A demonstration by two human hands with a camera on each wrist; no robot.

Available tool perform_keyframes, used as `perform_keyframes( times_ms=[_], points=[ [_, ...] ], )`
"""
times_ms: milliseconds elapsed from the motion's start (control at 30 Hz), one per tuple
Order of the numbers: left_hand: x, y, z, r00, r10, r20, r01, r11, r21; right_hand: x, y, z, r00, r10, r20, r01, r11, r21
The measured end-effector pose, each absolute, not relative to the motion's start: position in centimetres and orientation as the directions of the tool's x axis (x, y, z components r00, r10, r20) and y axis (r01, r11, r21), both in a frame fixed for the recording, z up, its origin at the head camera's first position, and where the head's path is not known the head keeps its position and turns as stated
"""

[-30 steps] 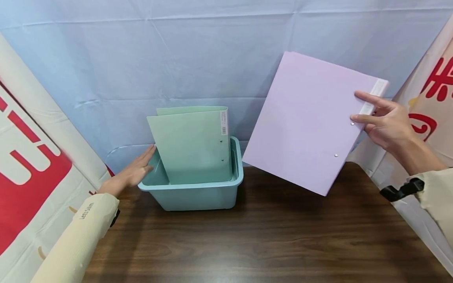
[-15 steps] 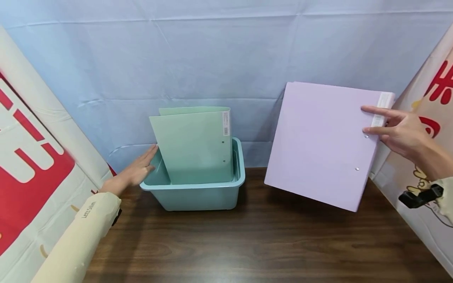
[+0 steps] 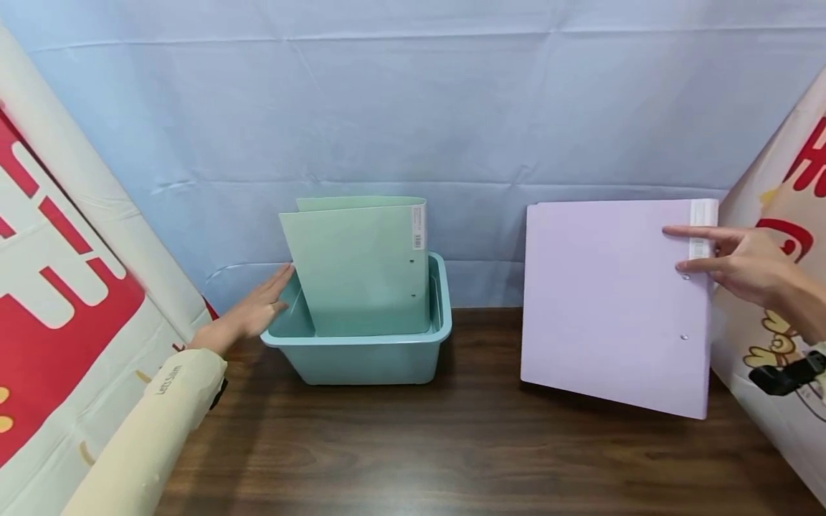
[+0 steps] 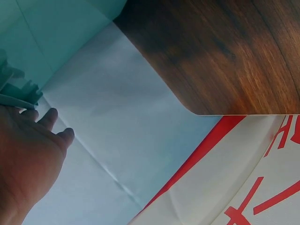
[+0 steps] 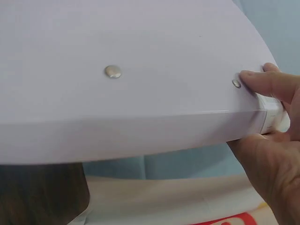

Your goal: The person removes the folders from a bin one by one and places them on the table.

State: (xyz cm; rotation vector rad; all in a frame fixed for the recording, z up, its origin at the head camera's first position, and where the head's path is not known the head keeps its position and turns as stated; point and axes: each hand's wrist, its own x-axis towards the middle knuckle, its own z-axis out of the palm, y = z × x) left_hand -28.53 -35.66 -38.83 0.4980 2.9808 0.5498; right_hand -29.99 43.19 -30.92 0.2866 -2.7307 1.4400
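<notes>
My right hand (image 3: 758,261) grips a purple ring binder (image 3: 606,308) by its spine near the white label, on the right side of the head view. The binder stands upright, its lower right corner tilted down close to the table. In the right wrist view, fingers and thumb of the right hand (image 5: 276,154) clasp the spine beside a metal rivet. A blue-green plastic bin (image 3: 368,364) stands left of centre, with a green binder (image 3: 361,272) upright inside it. My left hand (image 3: 252,312) touches the bin's left side with fingers extended; in the left wrist view its fingertips meet the rim.
The dark wooden table (image 3: 413,459) carries the bin. A pale blue cloth (image 3: 413,107) hangs right behind it. White cloths with red print hang at the left and right sides, the right one near the right hand.
My right hand has moved the purple binder rightward and down, turning it nearly upright. The left hand, the bin and the green binder have stayed in place.
</notes>
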Motion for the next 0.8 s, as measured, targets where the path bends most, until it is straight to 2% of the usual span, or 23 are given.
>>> perform_keyframes(
  times_ms=[367,800],
  points=[
    [-28.8,-35.3,-38.8,-0.944,0.329,-0.008,0.304,0.88,0.365,-30.9,45.4,-33.2,-0.973,-0.2,0.112,-0.205,0.538,-0.818],
    [-28.6,-35.4,-38.6,-0.948,0.319,-0.021,0.288,0.879,0.38,-31.0,47.4,-35.2,-0.987,-0.16,0.017,-0.132,0.749,-0.649]
  ],
)
